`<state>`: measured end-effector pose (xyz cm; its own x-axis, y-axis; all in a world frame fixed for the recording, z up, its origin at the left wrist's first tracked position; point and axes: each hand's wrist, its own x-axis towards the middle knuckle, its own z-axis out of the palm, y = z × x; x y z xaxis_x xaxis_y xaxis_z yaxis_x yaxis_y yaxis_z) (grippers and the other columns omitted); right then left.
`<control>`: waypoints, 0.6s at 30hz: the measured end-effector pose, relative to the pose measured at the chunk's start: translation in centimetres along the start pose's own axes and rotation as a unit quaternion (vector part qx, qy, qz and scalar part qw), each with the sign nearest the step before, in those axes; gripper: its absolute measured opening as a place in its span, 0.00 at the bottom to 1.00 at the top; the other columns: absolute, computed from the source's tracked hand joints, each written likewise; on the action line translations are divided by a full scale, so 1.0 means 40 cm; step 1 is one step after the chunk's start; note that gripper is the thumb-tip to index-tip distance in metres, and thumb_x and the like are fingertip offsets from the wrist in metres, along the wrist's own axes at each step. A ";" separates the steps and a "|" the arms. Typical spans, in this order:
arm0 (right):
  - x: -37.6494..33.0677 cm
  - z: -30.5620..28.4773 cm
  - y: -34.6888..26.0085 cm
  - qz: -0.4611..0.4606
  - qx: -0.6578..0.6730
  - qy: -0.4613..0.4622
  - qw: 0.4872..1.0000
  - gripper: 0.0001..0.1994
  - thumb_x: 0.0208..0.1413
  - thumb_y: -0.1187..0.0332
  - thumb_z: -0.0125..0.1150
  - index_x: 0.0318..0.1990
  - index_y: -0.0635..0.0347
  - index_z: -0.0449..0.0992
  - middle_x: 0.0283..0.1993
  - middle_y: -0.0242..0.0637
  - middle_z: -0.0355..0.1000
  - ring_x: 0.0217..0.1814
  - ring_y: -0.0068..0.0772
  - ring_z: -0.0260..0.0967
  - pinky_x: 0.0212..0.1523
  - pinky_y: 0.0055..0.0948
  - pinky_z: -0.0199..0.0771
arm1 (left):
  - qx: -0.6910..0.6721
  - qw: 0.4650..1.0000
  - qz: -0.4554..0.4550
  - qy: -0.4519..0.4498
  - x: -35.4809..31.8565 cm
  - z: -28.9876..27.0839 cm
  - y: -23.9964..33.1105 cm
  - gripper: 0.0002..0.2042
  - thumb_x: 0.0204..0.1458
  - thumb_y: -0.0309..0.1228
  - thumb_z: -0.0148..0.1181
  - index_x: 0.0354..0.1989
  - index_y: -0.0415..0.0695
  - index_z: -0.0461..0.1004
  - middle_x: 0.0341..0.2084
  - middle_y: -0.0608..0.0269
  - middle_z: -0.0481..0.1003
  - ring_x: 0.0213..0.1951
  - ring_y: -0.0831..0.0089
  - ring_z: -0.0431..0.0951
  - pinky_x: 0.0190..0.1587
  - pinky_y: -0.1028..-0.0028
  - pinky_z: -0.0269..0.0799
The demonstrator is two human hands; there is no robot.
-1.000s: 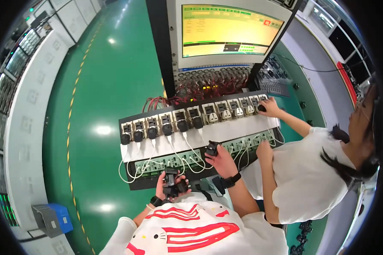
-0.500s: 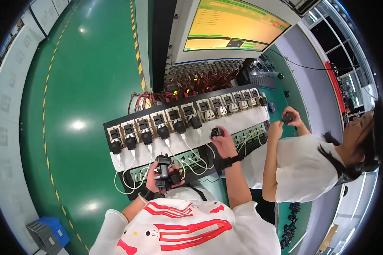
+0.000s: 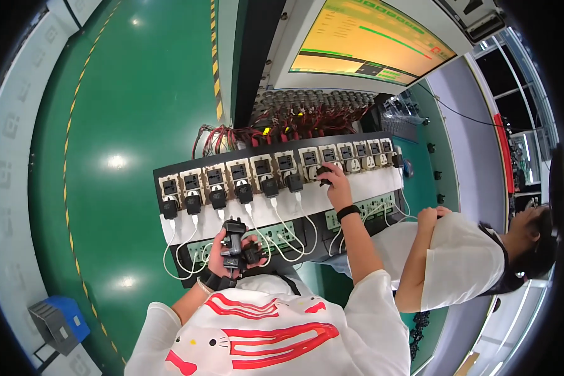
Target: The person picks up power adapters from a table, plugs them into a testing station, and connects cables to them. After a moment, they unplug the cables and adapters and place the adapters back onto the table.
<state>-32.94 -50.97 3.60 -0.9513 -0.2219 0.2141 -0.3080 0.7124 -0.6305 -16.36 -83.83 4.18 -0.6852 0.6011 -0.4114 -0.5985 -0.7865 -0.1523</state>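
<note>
My left hand (image 3: 215,258) cradles several black plug-in power adapters (image 3: 234,238) near my body, its fingers curled round them. My right hand (image 3: 339,189) grips one black power adapter (image 3: 323,174) at a white-faced socket near the middle of the socket panel (image 3: 232,158). Whether its pins are in the socket cannot be seen behind my fingers. To the left of that hand, black adapters (image 3: 269,187) sit in the lower sockets, with white cables (image 3: 308,216) running from them toward the green connector strip (image 3: 276,233). White-faced sockets (image 3: 352,165) on the right hold no adapters.
A large screen (image 3: 370,44) stands beyond the panel, above bundled red and black wires (image 3: 282,133). On my right, a co-worker (image 3: 457,257) in white stands close by the panel's end. Blue and grey bins (image 3: 72,316) rest on the floor at far left.
My right hand has moved forward and slightly right, carrying the adapter from above the white surface to the socket row. The co-worker's hands have come down nearer the body.
</note>
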 end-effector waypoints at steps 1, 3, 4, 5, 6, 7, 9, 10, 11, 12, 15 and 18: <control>-0.004 0.002 0.004 -0.030 -0.020 0.005 0.999 0.21 0.33 0.92 0.46 0.32 0.56 0.77 0.52 0.39 0.69 0.54 0.48 0.66 0.51 0.36 0.69 | 0.017 1.000 0.010 0.019 0.003 0.004 -0.004 0.28 0.54 0.58 0.42 0.53 0.50 0.66 0.46 0.56 0.72 0.51 0.53 0.68 0.53 0.42 0.62; -0.009 -0.001 0.005 -0.030 -0.028 -0.003 0.999 0.21 0.34 0.91 0.47 0.32 0.56 0.77 0.52 0.40 0.68 0.56 0.47 0.65 0.52 0.37 0.69 | 0.007 1.000 0.018 0.016 0.013 0.005 -0.012 0.28 0.53 0.58 0.42 0.53 0.50 0.67 0.46 0.56 0.71 0.51 0.53 0.68 0.52 0.43 0.63; -0.005 -0.003 0.002 -0.059 -0.032 0.013 0.998 0.20 0.34 0.91 0.47 0.32 0.56 0.77 0.52 0.40 0.68 0.57 0.46 0.64 0.53 0.37 0.68 | -0.003 1.000 0.022 0.009 0.016 0.008 -0.018 0.28 0.53 0.58 0.42 0.53 0.51 0.67 0.46 0.57 0.71 0.51 0.53 0.68 0.52 0.43 0.63; 0.000 -0.005 0.000 -0.088 -0.035 0.029 0.995 0.20 0.34 0.90 0.47 0.32 0.56 0.77 0.52 0.40 0.68 0.57 0.46 0.64 0.53 0.36 0.68 | 0.002 1.000 0.023 0.007 0.017 0.013 -0.027 0.28 0.53 0.59 0.42 0.53 0.51 0.67 0.46 0.57 0.71 0.51 0.53 0.68 0.51 0.43 0.64; 0.011 -0.012 -0.003 -0.101 -0.028 0.030 0.994 0.19 0.34 0.90 0.48 0.31 0.57 0.76 0.52 0.39 0.68 0.58 0.45 0.63 0.54 0.36 0.68 | 0.001 1.000 0.017 0.014 0.020 0.015 -0.037 0.28 0.52 0.59 0.42 0.53 0.51 0.67 0.46 0.57 0.71 0.51 0.53 0.68 0.51 0.44 0.64; 0.017 -0.011 0.003 -0.101 -0.023 0.029 0.994 0.19 0.34 0.90 0.48 0.31 0.57 0.76 0.52 0.39 0.68 0.58 0.45 0.63 0.54 0.36 0.68 | 0.001 1.000 0.011 0.021 0.023 0.018 -0.048 0.29 0.52 0.59 0.43 0.53 0.51 0.67 0.46 0.57 0.71 0.51 0.53 0.67 0.51 0.44 0.64; 0.028 -0.012 0.012 -0.116 -0.033 -0.016 0.993 0.18 0.34 0.90 0.48 0.30 0.58 0.75 0.52 0.38 0.68 0.59 0.45 0.63 0.54 0.37 0.68 | -0.013 1.000 -0.006 0.004 0.034 0.025 -0.075 0.29 0.52 0.59 0.43 0.53 0.51 0.67 0.46 0.57 0.70 0.51 0.53 0.67 0.51 0.44 0.64; 0.032 -0.013 0.015 -0.117 -0.030 -0.015 0.993 0.18 0.34 0.90 0.48 0.30 0.58 0.75 0.52 0.38 0.68 0.59 0.45 0.63 0.54 0.37 0.68 | -0.027 0.999 -0.027 -0.016 0.040 0.028 -0.087 0.29 0.52 0.59 0.44 0.53 0.51 0.67 0.47 0.57 0.70 0.51 0.53 0.67 0.51 0.44 0.64; 0.035 -0.013 0.018 -0.119 -0.015 -0.025 0.992 0.18 0.34 0.90 0.47 0.30 0.58 0.75 0.52 0.39 0.69 0.59 0.46 0.63 0.55 0.37 0.67 | -0.026 0.999 -0.025 -0.014 0.047 0.031 -0.096 0.29 0.52 0.59 0.44 0.53 0.51 0.67 0.47 0.57 0.70 0.51 0.53 0.67 0.51 0.44 0.64; 0.034 -0.013 0.021 -0.121 0.000 -0.036 0.992 0.19 0.34 0.91 0.45 0.30 0.58 0.76 0.52 0.39 0.69 0.59 0.47 0.63 0.56 0.36 0.66 | -0.028 0.999 -0.029 -0.016 0.053 0.033 -0.105 0.29 0.51 0.59 0.44 0.53 0.51 0.67 0.47 0.57 0.69 0.52 0.53 0.67 0.51 0.44 0.64; 0.029 -0.003 0.035 -0.145 0.027 -0.017 0.989 0.17 0.33 0.90 0.46 0.29 0.59 0.75 0.51 0.39 0.70 0.60 0.47 0.62 0.57 0.36 0.65 | -0.033 0.999 -0.028 -0.013 0.066 0.042 -0.113 0.29 0.52 0.59 0.45 0.53 0.51 0.67 0.47 0.57 0.68 0.52 0.53 0.66 0.52 0.45 0.64; 0.013 0.003 0.040 -0.129 0.045 0.011 0.991 0.16 0.33 0.90 0.47 0.28 0.61 0.75 0.51 0.39 0.70 0.60 0.47 0.62 0.57 0.37 0.65 | -0.061 0.998 0.003 0.000 0.074 0.059 -0.112 0.28 0.53 0.58 0.43 0.53 0.50 0.67 0.47 0.58 0.68 0.53 0.53 0.66 0.52 0.46 0.65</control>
<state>-33.91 -50.01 2.59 -0.8408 -0.3729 0.3925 -0.5414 0.5720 -0.6163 -16.67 -78.19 5.76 -0.6896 0.5956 -0.4120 -0.5383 -0.8021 -0.2586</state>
